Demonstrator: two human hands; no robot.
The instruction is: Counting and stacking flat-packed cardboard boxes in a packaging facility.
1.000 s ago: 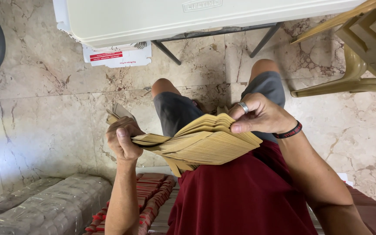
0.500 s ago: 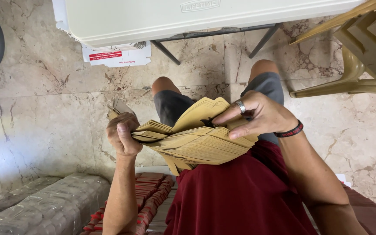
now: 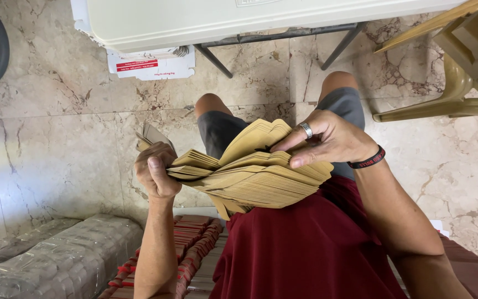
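The left hand point(image 3: 156, 171) clamps one end of a thick envelope stack point(image 3: 255, 177) over the lap, thumb on top. The right hand point(image 3: 327, 141) pinches a few raised flaps near the stack's far edge. A small share looks thumbed; most lies below. One stack, too many envelopes to count; wrapped bundles point(image 3: 56, 260) lie lower left, number unclear.

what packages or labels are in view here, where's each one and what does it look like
White card label: on the floor under the white table's edge, flat rectangle with a red band.
Plastic-wrapped bundles: lower left, long grey blocks.
Red packets: bottom centre, stacked rows.
Stack of brown envelopes: held in both hands.
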